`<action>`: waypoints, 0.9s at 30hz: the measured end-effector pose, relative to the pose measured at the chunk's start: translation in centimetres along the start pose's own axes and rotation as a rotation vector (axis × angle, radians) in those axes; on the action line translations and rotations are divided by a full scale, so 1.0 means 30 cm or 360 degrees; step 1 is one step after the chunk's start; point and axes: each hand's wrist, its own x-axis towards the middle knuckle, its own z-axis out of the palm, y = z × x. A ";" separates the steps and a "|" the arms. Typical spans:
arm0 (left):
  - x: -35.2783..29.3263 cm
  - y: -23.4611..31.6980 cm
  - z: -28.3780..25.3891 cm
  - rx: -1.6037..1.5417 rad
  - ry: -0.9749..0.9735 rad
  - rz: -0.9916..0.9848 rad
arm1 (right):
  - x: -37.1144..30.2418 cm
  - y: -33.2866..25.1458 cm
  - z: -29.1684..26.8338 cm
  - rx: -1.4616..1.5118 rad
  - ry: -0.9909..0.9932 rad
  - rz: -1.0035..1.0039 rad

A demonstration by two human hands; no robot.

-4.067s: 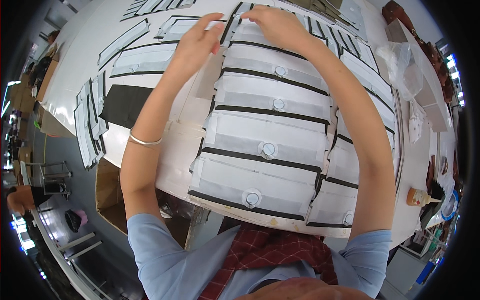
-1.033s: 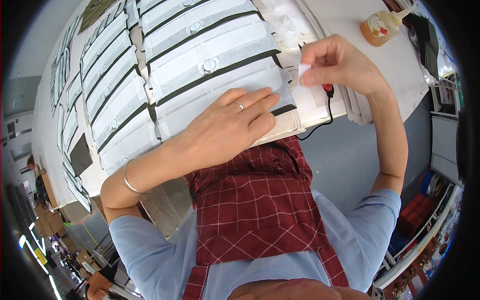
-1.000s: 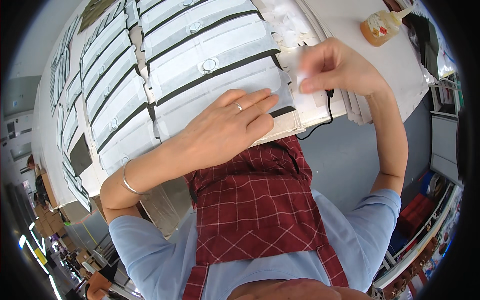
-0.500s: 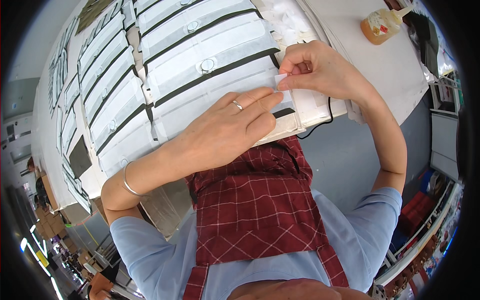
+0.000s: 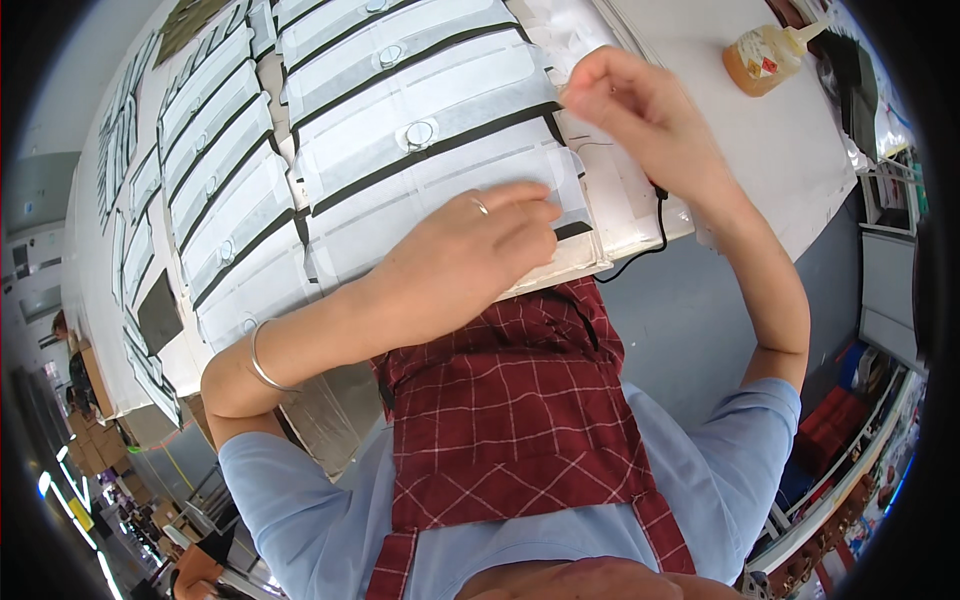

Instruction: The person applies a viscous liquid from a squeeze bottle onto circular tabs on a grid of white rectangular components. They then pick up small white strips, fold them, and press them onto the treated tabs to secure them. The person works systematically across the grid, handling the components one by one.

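Observation:
My left hand [image 5: 480, 240] lies on the nearest white panel [image 5: 390, 215], its fingers stretched out toward the panel's right end. This panel has black edging and a pale band along it; a clear rounded end shows beyond my fingertips. My right hand [image 5: 640, 110] is lifted off the panel, above its far right corner. Its fingers are curled together and slightly blurred, and whatever they hold, if anything, is hidden. Beyond lies another white panel with a round clear disc [image 5: 418, 135] at its middle.
More such panels [image 5: 215, 185] lie in rows to the left and far side. Crumpled white scraps [image 5: 560, 35] lie past my right hand. A bottle of amber liquid [image 5: 762, 62] stands at the far right. A black cable [image 5: 650, 245] hangs over the table's near edge.
My right hand has moved up and away from the panel's right end, and the small white piece at its fingertips no longer shows. My left hand has barely shifted.

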 end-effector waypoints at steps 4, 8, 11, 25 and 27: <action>0.036 0.003 -0.046 -0.0414 0.0289 -0.0538 | -0.029 -0.109 -0.037 0.0070 -0.0178 0.0127; 0.067 0.026 -0.060 -0.0781 0.0388 -0.0842 | -0.057 -0.127 -0.015 0.0127 -0.0538 0.0205; 0.074 0.011 -0.045 -0.0806 0.0408 -0.0791 | -0.064 -0.098 0.001 0.0312 -0.0597 0.0377; 0.106 -0.230 -0.047 0.0096 0.0073 -0.0338 | 0.287 0.016 -0.112 -0.0802 -0.0657 -0.0134; 0.100 -0.239 -0.046 0.0098 0.0004 -0.0324 | 0.315 0.003 -0.110 -0.0869 -0.0726 -0.0131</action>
